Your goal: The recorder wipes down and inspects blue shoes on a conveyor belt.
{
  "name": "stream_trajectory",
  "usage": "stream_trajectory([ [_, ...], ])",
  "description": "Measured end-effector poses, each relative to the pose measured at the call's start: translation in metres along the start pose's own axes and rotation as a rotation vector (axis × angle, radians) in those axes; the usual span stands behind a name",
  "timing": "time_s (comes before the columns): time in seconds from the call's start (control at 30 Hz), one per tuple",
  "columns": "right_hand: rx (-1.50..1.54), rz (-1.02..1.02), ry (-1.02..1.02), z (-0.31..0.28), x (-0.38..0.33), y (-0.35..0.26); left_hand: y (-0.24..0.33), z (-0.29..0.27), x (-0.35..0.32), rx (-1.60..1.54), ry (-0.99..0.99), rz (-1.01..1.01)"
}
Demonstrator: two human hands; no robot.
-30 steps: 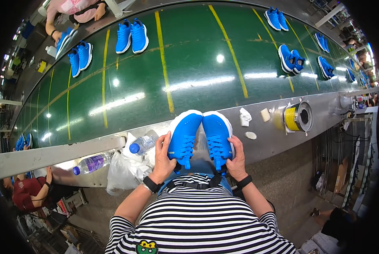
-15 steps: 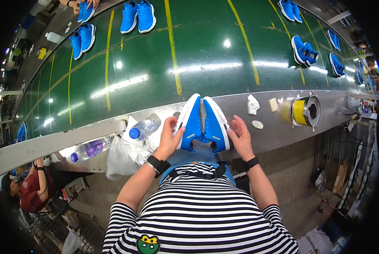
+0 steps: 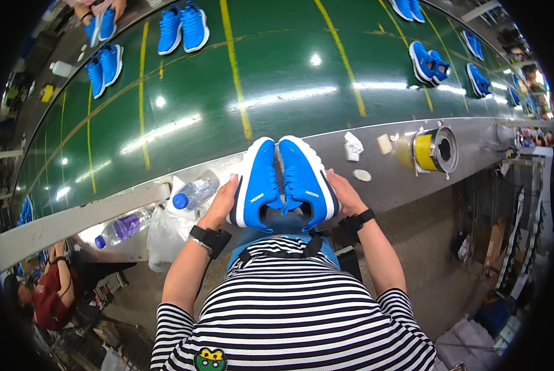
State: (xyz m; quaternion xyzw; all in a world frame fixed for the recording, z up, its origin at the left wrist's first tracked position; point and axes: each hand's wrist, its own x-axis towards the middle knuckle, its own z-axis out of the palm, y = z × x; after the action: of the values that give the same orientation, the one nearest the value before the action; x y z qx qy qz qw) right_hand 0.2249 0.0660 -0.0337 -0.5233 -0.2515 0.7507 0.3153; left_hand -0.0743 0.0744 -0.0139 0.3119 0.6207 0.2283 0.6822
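Head view: blue left shoe [image 3: 259, 185] and blue right shoe [image 3: 302, 182] side by side, soles outward, toes toward the belt edge of the metal ledge [image 3: 388, 185], heels toward its near edge. Contact of soles with ledge: cannot tell.

Left hand [image 3: 221, 204] against outer side of left shoe; right hand [image 3: 346, 195] against outer side of right shoe. Fingers of both partly hidden; cannot tell whether they are clamped.

Right of the shoes, on the ledge: crumpled tissue [image 3: 353, 147] and pale block [image 3: 384, 144] near the belt edge, white oval piece [image 3: 362, 175] nearer the middle, can [image 3: 424, 152] with yellow label farther right.

Left: blue-capped bottle [image 3: 198, 192]; plastic bag [image 3: 164, 240] over the near edge. Green belt [image 3: 283, 62] beyond carries more blue shoes [image 3: 194, 29].
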Motion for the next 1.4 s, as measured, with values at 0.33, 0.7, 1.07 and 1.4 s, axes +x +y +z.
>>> stream_trajectory([
  [0.33, 0.101, 0.035, -0.043, -0.002, -0.002, -0.001, 0.000, -0.005, 0.001, -0.032, -0.026, -0.057],
  [0.7, 0.178, 0.044, -0.017, 0.003, -0.001, -0.011, 0.011, -0.005, -0.001, -0.190, 0.015, -0.052],
  [1.07, 0.318, -0.166, 0.119, 0.016, -0.003, -0.015, 0.023, 0.015, 0.004, -0.428, 0.098, 0.048],
  [1.4, 0.562, -0.135, 0.069, 0.046, -0.004, -0.026, 0.026, 0.022, 0.005, -0.773, 0.039, -0.062],
])
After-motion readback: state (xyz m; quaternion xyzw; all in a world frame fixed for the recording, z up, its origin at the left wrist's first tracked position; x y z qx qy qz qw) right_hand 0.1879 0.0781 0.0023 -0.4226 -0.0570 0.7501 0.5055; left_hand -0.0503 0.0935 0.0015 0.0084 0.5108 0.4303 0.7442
